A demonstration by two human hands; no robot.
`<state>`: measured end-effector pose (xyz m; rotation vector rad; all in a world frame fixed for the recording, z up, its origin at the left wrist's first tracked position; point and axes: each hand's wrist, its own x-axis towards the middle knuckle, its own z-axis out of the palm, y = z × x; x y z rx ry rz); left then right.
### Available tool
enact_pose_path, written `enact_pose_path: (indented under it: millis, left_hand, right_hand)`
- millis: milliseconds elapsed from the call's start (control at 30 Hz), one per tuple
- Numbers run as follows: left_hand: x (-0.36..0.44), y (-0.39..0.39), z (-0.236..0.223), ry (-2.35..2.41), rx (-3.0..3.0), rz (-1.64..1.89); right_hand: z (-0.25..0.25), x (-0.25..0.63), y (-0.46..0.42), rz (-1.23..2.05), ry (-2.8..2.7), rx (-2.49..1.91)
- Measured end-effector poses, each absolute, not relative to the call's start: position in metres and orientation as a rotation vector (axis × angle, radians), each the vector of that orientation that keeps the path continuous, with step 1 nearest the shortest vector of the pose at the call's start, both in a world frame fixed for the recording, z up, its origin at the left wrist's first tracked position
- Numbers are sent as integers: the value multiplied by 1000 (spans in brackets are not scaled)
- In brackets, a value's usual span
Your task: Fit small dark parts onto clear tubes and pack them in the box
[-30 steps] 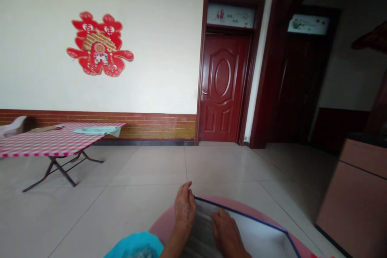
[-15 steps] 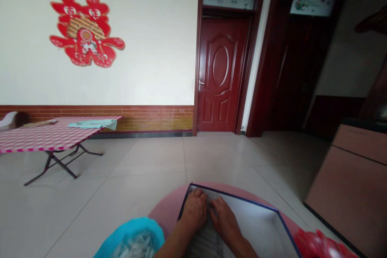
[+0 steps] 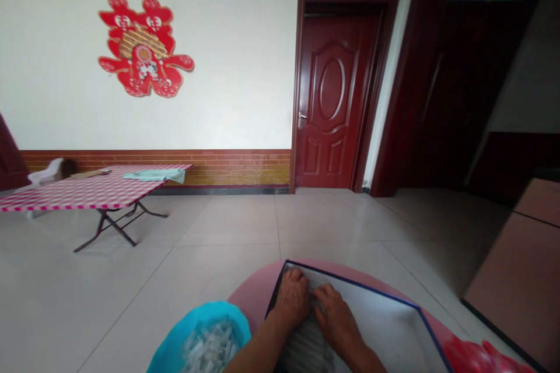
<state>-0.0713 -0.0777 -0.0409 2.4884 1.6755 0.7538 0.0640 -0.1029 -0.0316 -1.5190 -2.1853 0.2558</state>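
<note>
A shallow white box with a dark blue rim (image 3: 394, 329) lies on a round pink table (image 3: 256, 297) at the bottom of the view. Rows of thin grey pieces (image 3: 306, 344) fill its near left part. My left hand (image 3: 292, 298) lies palm down in the box's far left corner, fingers curled onto the rows. My right hand (image 3: 333, 316) presses on the rows right beside it, fingers bent. What the fingers pinch, if anything, is hidden. A turquoise bowl (image 3: 203, 338) holding several pale sticks stands left of the box.
A red plastic bag (image 3: 481, 358) lies at the table's right edge. A folding table with a red checked cloth (image 3: 87, 192) stands at the left wall. Beyond the tiled floor is a dark red door (image 3: 332, 105). A pink cabinet (image 3: 520, 280) stands on the right.
The view has tipped down and turned, showing more of the box, bowl and red bag. My left hand moved from the box's far rim down into the corner beside my right hand.
</note>
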Motion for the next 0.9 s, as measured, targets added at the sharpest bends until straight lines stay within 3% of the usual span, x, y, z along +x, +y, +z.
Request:
enact_pose_path:
  millis: [367, 600, 900]
  left_hand:
    - [-79, -82, -28, 1548, 2531, 793]
    - [-73, -131, -3, 1376, 2636, 732]
    - [-61, -186, -32, 1005, 2712, 851]
  right_hand:
    - [-18, 100, -125, 160, -2147, -1506]
    - [-25, 144, -143, 133, -2089, -1673]
    - [-41, 141, -176, 196, -2103, -1902]
